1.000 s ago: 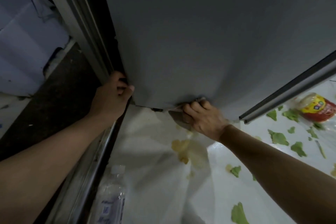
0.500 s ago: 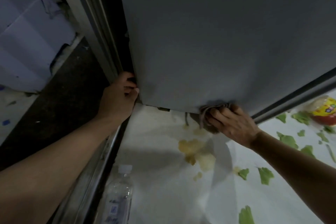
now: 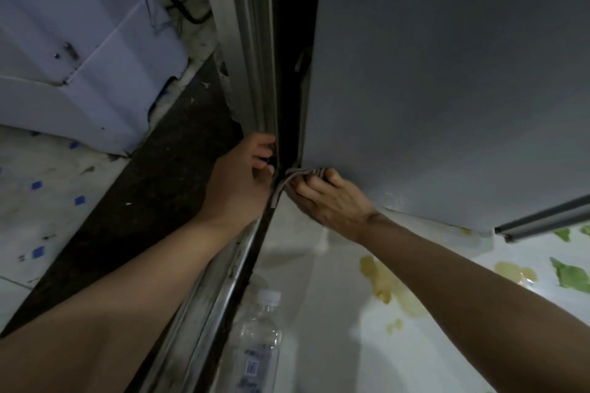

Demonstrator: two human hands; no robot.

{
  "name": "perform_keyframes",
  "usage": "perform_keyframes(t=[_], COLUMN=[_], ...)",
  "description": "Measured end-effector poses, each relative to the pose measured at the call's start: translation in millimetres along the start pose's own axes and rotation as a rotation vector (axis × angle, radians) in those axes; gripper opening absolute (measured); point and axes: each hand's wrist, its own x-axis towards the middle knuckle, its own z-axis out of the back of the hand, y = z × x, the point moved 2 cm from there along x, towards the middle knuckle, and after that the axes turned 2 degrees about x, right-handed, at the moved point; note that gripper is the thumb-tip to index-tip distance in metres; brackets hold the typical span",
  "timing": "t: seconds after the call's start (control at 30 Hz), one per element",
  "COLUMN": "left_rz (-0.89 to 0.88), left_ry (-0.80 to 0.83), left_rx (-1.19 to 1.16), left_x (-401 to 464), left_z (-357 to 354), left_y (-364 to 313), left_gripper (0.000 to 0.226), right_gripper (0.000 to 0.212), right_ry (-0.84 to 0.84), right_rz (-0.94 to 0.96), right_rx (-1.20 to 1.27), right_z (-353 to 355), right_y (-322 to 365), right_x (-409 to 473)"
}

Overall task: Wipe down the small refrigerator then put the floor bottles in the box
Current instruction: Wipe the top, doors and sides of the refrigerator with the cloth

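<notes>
Presently, the small refrigerator's flat grey side panel (image 3: 447, 73) fills the upper right of the head view, its lower edge just above a white floor sheet (image 3: 319, 313). The right hand (image 3: 332, 201) is at the panel's lower left corner, fingers curled over a bunched grey-brown cloth (image 3: 297, 177) and pressing it against the panel's bottom edge; a strip of the cloth hangs down beside the corner. The left hand (image 3: 242, 182) is just beside it, across a dark gap, with fingers bent around the edge of a pale metal frame (image 3: 252, 57) that runs vertically left of the refrigerator. Whether those fingers close fully on the frame cannot be told, since the tips go into shadow.

On the floor sheet near the bottom of the view lies one clear plastic bottle with a white cap and a blue-and-white label (image 3: 258, 344), beside a metal floor rail (image 3: 217, 313), below both forearms. Yellowish spill stains (image 3: 386, 284) mark the sheet right of the bottle, partly under the right forearm, and green leaf scraps (image 3: 571, 276) lie at the far right. A grey strip (image 3: 542, 222) projects at the refrigerator's lower right. A white corrugated panel (image 3: 79, 57) stands at upper left, beyond a dark floor band (image 3: 143, 201).
</notes>
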Motion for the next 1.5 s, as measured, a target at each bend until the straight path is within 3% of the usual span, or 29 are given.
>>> perform_keyframes(t=[0.17, 0.5, 0.67, 0.83, 1.1, 1.3, 1.4, 1.5], left_rz=[0.0, 0.098, 0.126, 0.155, 0.189, 0.209, 0.223, 0.273], left_ry=[0.024, 0.142, 0.039, -0.075, -0.211, -0.177, -0.134, -0.078], left_rx=[0.029, 0.054, 0.088, 0.101, 0.173, 0.12, 0.068, 0.059], left_x=[-3, -1, 6, 6, 7, 1, -11, -27], left_z=[-1, -25, -37, -53, -61, -65, -67, -69], left_y=[-8, -35, -43, -47, -55, -65, -72, -85], left_gripper=[0.041, 0.057, 0.046, 0.049, 0.052, 0.056, 0.056, 0.057], right_gripper=[0.038, 0.036, 0.048, 0.047, 0.034, 0.029, 0.043, 0.025], right_ry=[0.112, 0.296, 0.314, 0.379, 0.491, 0.499, 0.467, 0.437], right_rz=[0.044, 0.133, 0.11, 0.079, -0.095, -0.318, -0.507, -0.791], right_rx=[0.076, -0.03, -0.019, -0.058, -0.064, 0.053, 0.158, 0.321], right_z=[4, 12, 14, 12, 23, 44, 64, 83], right_y=[5, -5, -20, -40, -68, -81, -80, -78], right_x=[1, -45, -81, -149, -242, -253, -245, -249])
